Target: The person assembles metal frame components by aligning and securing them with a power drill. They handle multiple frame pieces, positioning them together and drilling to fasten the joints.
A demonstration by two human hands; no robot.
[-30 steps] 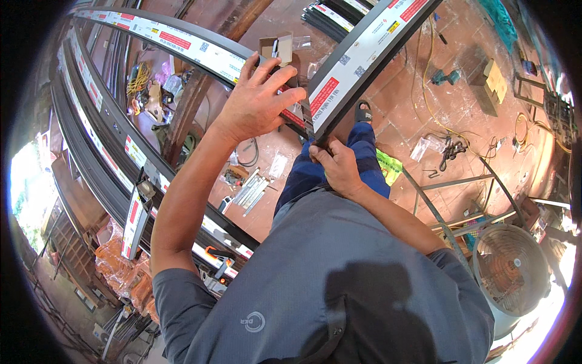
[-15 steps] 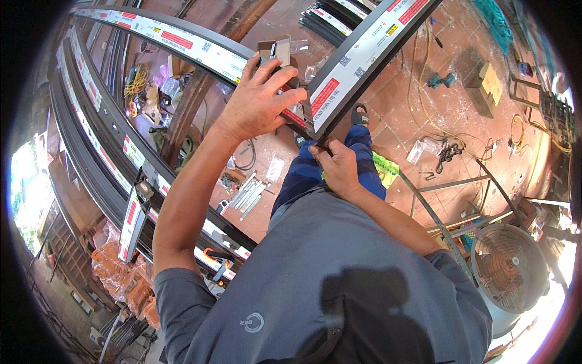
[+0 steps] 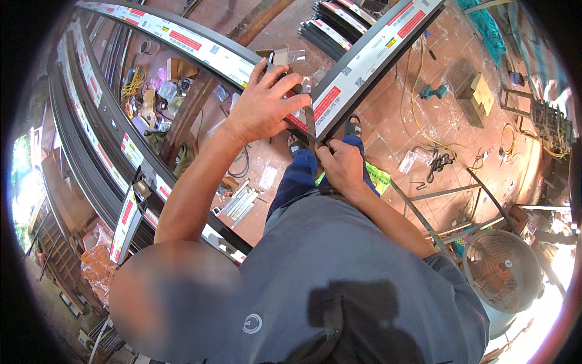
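Two dark metal frame profiles with white and red protective film meet at an angled corner in front of me. My left hand (image 3: pixel 267 100) is wrapped over the end of the left profile (image 3: pixel 182 39), fingers on its far edge and thumb pointing toward the joint. Under the corner, my right hand (image 3: pixel 342 162) is closed at the tip of the right profile (image 3: pixel 373 67), its thumb against the lower end. A thin dark strip (image 3: pixel 310 126) shows between the two ends; whether it is a separate piece, I cannot tell.
More long profiles (image 3: pixel 100 130) lie along the left, with a short angled piece (image 3: pixel 126 227) across them. Short profiles (image 3: pixel 333 27) are stacked beyond the corner. A drum fan (image 3: pixel 503 270) stands at right. Cables, a carton (image 3: pixel 476 100) and metal bars (image 3: pixel 242 203) lie on the tiled floor.
Both hands keep their places at the corner. A narrow dark strip now shows more plainly between the profile ends. My view has shifted slightly, and a blurred patch covers the lower left.
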